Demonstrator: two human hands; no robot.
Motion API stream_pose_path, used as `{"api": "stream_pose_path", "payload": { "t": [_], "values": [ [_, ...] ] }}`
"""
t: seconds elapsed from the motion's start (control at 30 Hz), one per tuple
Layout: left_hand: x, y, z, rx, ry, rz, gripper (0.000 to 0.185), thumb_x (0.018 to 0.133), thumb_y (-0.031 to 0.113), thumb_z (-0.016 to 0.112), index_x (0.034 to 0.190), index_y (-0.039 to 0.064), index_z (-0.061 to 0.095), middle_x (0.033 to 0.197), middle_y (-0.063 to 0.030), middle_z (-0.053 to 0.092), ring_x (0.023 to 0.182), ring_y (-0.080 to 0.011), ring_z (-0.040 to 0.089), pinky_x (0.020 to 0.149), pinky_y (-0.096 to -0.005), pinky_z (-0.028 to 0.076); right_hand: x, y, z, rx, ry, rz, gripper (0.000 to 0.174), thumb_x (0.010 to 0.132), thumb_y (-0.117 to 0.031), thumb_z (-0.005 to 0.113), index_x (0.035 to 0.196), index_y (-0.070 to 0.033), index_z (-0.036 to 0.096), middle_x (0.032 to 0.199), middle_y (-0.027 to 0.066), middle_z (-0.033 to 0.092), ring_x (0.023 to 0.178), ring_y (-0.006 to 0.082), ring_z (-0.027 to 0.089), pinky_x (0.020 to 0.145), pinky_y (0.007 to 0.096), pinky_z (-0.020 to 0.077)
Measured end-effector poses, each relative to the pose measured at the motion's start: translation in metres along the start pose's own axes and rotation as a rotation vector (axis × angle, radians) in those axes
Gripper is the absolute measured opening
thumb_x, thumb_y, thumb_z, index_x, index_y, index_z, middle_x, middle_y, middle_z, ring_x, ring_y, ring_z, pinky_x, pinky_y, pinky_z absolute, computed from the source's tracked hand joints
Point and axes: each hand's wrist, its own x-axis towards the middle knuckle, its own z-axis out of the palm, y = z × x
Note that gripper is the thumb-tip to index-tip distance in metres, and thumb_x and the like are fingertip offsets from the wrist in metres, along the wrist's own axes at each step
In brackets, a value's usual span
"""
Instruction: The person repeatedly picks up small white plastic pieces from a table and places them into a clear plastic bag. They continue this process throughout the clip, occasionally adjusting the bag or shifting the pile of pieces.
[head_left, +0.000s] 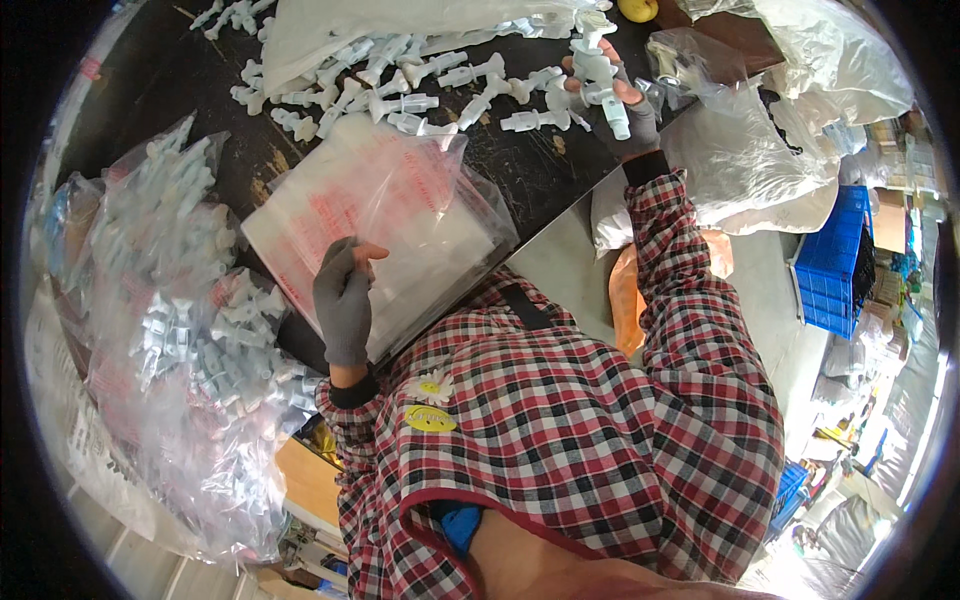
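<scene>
My left hand (346, 300), in a grey fingerless glove, rests on a stack of clear plastic bags (420, 247) with red print. Its fingers are curled over the top bag; whether they pinch the film I cannot tell. At the table's far right edge, my right hand (615, 90), gloved the same way, holds several pale blue-white plastic fittings (598, 69) bunched together. More such fittings (390, 94) lie loose across the dark tabletop (555, 176), between my hands and beyond the bag stack. Some are partly under a white plastic sack (420, 22).
Filled clear bags of fittings (180, 322) are heaped at the left. A small bag with a part (675, 64) and white sacks (750, 157) lie at the right. A yellow fruit (637, 9) is at the top. Blue crates (832, 262) stand on the floor.
</scene>
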Motion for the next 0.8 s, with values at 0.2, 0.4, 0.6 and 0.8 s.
{"api": "stream_pose_path", "payload": {
  "t": [0.2, 0.4, 0.6, 0.8],
  "values": [
    [0.000, -0.001, 0.001, 0.009, 0.018, 0.007, 0.024, 0.087, -0.005, 0.049, 0.097, -0.001, 0.070, 0.092, -0.0030, 0.055, 0.072, -0.0099, 0.046, 0.067, -0.0243, 0.038, 0.002, -0.006, 0.023, -1.483, -0.111, -0.104, 0.063, 0.080, -0.007, 0.071, 0.139, -0.017, 0.050, 0.131, 0.0098, 0.055, 0.114, 0.0292, 0.060, 0.094, 0.0384, 0.0529],
    [0.003, -0.004, 0.004, 0.050, 0.043, 0.043, 0.021, 0.088, -0.004, 0.052, 0.099, 0.000, 0.070, 0.092, -0.0031, 0.056, 0.073, -0.0118, 0.048, 0.067, -0.0256, 0.040, 0.011, 0.042, 0.046, -2.125, -0.282, 0.082, 0.065, 0.077, -0.020, 0.080, 0.137, -0.029, 0.055, 0.136, 0.0129, 0.049, 0.114, 0.0342, 0.061, 0.086, 0.0449, 0.0587],
    [0.006, 0.000, 0.019, 0.355, 0.105, 0.176, 0.025, 0.081, -0.007, 0.056, 0.100, 0.002, 0.069, 0.095, -0.0075, 0.057, 0.078, -0.0176, 0.055, 0.068, -0.0287, 0.043, -0.015, 0.058, 0.047, -2.099, -0.195, -0.100, 0.056, 0.079, -0.018, 0.075, 0.132, -0.028, 0.058, 0.131, 0.0115, 0.052, 0.103, 0.0342, 0.065, 0.076, 0.0449, 0.0594],
    [0.001, -0.003, 0.022, 0.521, 0.146, 0.272, 0.033, 0.077, -0.010, 0.051, 0.102, 0.003, 0.069, 0.107, -0.0131, 0.057, 0.087, -0.0259, 0.060, 0.074, -0.0314, 0.047, -0.014, 0.060, 0.053, -1.848, -0.121, -0.001, 0.046, 0.081, -0.017, 0.073, 0.125, -0.021, 0.060, 0.126, 0.0133, 0.055, 0.104, 0.0374, 0.064, 0.081, 0.0468, 0.0566]
  ]
}}
